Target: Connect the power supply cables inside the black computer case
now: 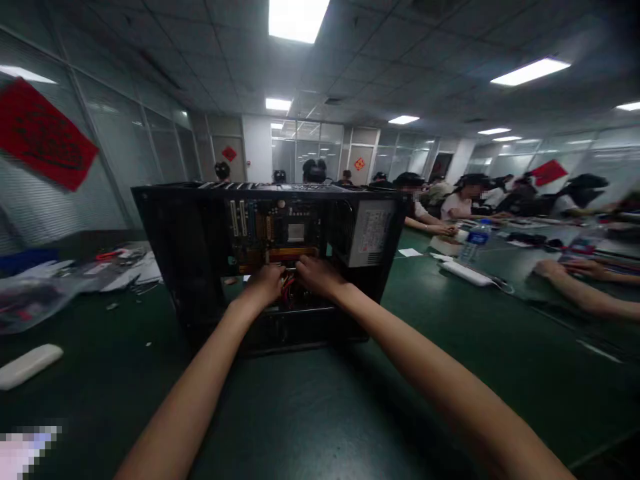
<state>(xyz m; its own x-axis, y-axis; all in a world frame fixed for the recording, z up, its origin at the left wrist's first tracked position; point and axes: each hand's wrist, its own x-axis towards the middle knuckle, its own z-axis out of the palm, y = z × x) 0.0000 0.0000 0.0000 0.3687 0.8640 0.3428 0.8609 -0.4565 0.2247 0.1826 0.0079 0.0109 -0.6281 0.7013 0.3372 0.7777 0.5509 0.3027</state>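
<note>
1. a black computer case (310, 327) stood on the dark green tabletop (300, 413), set back from its near edge, with the open side facing the person.
2. the left hand (266, 283) was inside the case, by the lower part of the circuit board (313, 217). its fingers were bent close to some red wires (288, 295); i could not tell whether they grasped anything.
3. the right hand (321, 275) was inside too, just beside the left one, on the other side of the wires. its fingertips were hard to make out, so i could not tell if it was clenched on something or released.
4. a pale metal power box (373, 230) sat high in the case, at the end closer to the tabletop's right edge; white slots (239, 219) showed on the board at the other end.
5. toward the tabletop's left edge lay loose papers (133, 275), a clear plastic bag (30, 300) with contents too blurred to name, and, nearer the near edge, a white oblong object (30, 367).
6. toward the right edge stood a water bottle (475, 241), with a long white object (465, 272) near it.
7. a co-worker's forearm (590, 290) rested at the right edge.
</note>
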